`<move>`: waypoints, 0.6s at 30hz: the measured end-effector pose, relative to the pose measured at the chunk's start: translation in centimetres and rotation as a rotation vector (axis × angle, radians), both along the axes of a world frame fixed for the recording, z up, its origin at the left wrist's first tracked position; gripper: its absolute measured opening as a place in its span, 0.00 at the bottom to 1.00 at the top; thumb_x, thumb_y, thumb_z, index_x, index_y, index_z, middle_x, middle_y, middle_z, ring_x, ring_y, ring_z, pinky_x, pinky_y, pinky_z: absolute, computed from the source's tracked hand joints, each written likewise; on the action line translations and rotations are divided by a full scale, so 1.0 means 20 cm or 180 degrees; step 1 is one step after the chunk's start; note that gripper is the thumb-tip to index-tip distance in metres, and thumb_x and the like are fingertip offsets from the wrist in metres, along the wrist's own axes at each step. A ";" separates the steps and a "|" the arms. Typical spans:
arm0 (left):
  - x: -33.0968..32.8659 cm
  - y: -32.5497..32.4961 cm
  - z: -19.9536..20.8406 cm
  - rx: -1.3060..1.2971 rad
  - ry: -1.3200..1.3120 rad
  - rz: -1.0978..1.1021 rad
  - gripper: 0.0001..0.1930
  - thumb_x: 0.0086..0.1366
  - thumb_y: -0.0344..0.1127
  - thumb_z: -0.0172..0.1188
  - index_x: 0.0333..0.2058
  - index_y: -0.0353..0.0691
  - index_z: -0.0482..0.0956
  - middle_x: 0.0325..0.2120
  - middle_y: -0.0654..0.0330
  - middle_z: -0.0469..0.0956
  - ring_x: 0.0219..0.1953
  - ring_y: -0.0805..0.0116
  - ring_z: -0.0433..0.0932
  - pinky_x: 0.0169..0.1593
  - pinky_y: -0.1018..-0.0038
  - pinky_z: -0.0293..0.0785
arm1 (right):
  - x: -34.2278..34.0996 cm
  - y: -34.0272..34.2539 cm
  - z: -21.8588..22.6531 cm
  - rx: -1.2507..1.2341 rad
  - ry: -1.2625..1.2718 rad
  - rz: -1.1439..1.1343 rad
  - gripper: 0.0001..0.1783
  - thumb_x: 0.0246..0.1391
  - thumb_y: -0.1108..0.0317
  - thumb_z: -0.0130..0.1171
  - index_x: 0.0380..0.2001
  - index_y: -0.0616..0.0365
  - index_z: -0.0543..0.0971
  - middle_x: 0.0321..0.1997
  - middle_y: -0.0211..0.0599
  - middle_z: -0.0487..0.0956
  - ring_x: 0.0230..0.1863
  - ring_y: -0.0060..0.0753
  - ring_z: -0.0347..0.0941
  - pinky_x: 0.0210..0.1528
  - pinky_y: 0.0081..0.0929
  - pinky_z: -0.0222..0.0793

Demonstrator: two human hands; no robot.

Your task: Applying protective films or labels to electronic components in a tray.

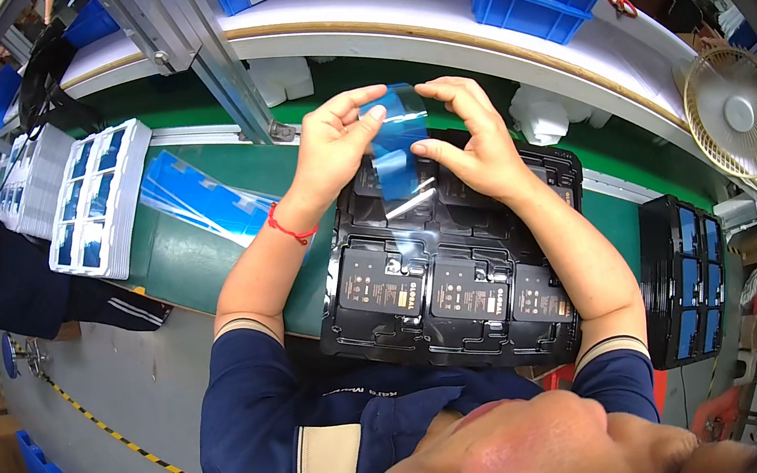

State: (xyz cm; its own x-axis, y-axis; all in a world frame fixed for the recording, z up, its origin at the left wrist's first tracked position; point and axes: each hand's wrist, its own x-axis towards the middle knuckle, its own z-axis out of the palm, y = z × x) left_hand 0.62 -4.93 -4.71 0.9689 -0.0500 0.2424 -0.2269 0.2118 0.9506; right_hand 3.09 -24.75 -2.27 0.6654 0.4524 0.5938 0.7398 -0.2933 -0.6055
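A green table [191,290] runs along the bench. On it sit a stack of white trays [126,205] at the left, a black tray [370,334] in front of the person, and more black trays [661,288] at the right. Blue sheets [205,201] lie fanned out beside the white trays. Above the black tray are both hands — the left [333,148] pinches a blue film [397,172] by its edge; the right [485,152] has thumb and forefinger spread at its other side — grip unclear. Dark packs [464,287] fill the tray's near row.
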 end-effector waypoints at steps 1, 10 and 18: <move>-0.01 -0.01 -0.01 0.0027 -0.0006 -0.0071 0.16 0.64 0.29 0.56 0.50 0.34 0.72 0.34 0.63 0.78 0.29 0.86 0.72 0.29 0.88 0.67 | 0.00 0.00 -0.01 -0.0109 -0.0338 -0.0038 0.27 0.39 0.66 0.69 0.46 0.57 0.74 0.47 0.40 0.72 0.51 0.40 0.68 0.52 0.33 0.64; -0.01 -0.04 0.02 -0.0119 0.0156 -0.0266 0.16 0.64 0.29 0.56 0.50 0.34 0.72 0.34 0.63 0.78 0.29 0.84 0.74 0.31 0.87 0.71 | 0.00 -0.01 -0.01 -0.0121 -0.0398 -0.0057 0.14 0.36 0.72 0.68 0.31 0.56 0.79 0.42 0.37 0.73 0.47 0.39 0.68 0.48 0.32 0.64; -0.02 -0.03 0.02 -0.0300 0.0297 -0.0493 0.18 0.64 0.32 0.57 0.51 0.34 0.71 0.37 0.61 0.78 0.34 0.82 0.75 0.32 0.86 0.73 | -0.01 -0.01 0.00 -0.0308 -0.0480 0.0138 0.21 0.33 0.68 0.71 0.36 0.56 0.78 0.39 0.37 0.72 0.43 0.39 0.67 0.46 0.32 0.64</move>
State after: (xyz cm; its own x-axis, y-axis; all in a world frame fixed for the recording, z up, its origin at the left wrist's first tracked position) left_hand 0.14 -5.45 -4.27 0.9698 -0.1816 0.1626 -0.0965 0.3264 0.9403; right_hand 2.97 -24.96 -2.20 0.5507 0.5385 0.6377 0.8333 -0.3105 -0.4574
